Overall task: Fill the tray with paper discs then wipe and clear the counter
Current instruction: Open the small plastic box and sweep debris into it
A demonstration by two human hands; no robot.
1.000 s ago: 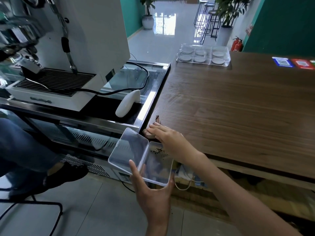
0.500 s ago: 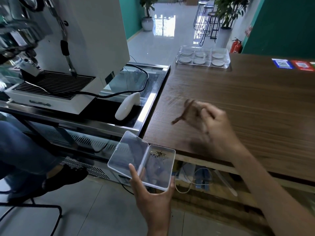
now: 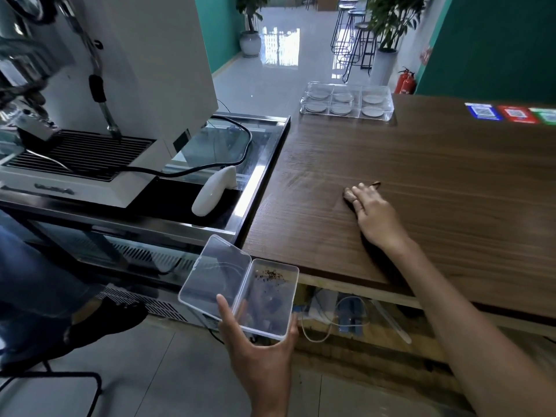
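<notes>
My left hand (image 3: 258, 353) grips a clear hinged plastic box (image 3: 240, 284) from below, lid open to the left, just under the near edge of the wooden counter (image 3: 436, 182). Dark crumbs lie in the box's right half. My right hand (image 3: 373, 215) lies flat on the middle of the counter, fingers straight, pressing a small brown cloth (image 3: 349, 194) that shows only at its fingertips. A clear compartment tray (image 3: 388, 111) holding several white paper discs (image 3: 373, 98) stands at the counter's far end.
A white coffee machine (image 3: 156, 70) with a black cable stands on the steel bench to the left, a white handheld device (image 3: 215, 189) beside it. Coloured QR stickers (image 3: 511, 114) lie at the counter's far right. A seated person's leg and shoe (image 3: 90, 323) are at lower left.
My right hand left the counter's near-left corner by the box, lifted, and now rests flat further out on the counter. The box in my left hand stayed nearly still.
</notes>
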